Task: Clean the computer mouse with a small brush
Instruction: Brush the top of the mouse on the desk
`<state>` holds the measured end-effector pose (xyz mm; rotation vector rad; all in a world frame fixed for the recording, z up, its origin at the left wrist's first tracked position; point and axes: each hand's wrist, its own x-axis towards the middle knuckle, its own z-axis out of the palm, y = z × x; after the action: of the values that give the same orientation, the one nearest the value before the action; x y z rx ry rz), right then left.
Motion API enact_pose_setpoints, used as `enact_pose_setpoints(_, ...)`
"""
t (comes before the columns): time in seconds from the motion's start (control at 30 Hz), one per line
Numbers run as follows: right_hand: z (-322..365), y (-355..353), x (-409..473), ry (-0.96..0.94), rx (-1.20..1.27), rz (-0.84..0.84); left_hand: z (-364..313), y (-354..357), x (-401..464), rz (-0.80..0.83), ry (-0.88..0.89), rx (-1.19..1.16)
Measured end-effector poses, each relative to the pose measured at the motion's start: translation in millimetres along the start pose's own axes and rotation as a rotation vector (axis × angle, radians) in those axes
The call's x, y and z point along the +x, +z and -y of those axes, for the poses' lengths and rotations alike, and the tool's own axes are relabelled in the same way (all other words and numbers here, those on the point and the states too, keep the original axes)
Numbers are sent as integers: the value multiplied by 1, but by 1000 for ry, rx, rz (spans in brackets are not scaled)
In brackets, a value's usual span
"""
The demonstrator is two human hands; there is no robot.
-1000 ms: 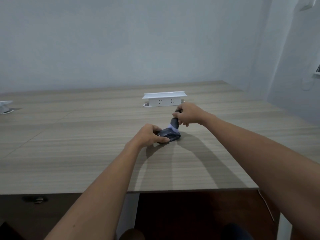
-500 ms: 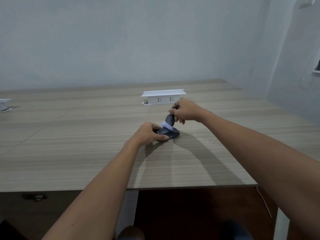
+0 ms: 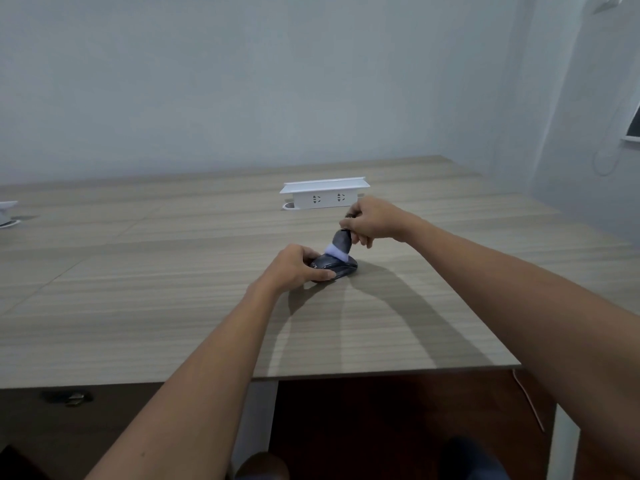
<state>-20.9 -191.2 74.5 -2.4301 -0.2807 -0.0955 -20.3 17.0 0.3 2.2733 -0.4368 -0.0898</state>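
We were in an office: a wide wooden desk (image 3: 138,306) with a pop-up socket box (image 3: 323,197) at 12 o'clock, bare walls (image 3: 242,81).

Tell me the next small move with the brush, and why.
Probably sweep the brush toward the front of the mouse. The right hand holds it tilted with its pale bristles on the mouse's top, and the left hand pins the near end, so only the far part is exposed.

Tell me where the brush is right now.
In the head view, the brush is centre-right, held in the right hand, bristles down on the mouse, just in front of the white socket box.
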Motion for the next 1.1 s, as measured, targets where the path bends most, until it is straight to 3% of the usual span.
enact_pose_setpoints(0.17,-14,1,-5,64,-257,39,-2,1,-1,4,8,-13)
enact_pose_setpoints(0.27,-14,5,-4,22,-193,10,-2,0,-1,7,7,-16)
enact_pose_setpoints(0.47,-9,-1,-8,2,173,9,0,0,-1,0,-3,-19)
enact_pose_setpoints(0.73,-6,3,-7,17,-189,-23,-3,1,-3,1,-4,-15)
enact_pose_setpoints(0.93,7,7,-7,-39,-26,-22,-3,3,-3,-9,-16,-24)
enact_pose_setpoints(1.1,-13,3,-11,33,-234,-6,-4,3,-3,-11,-23,-19)
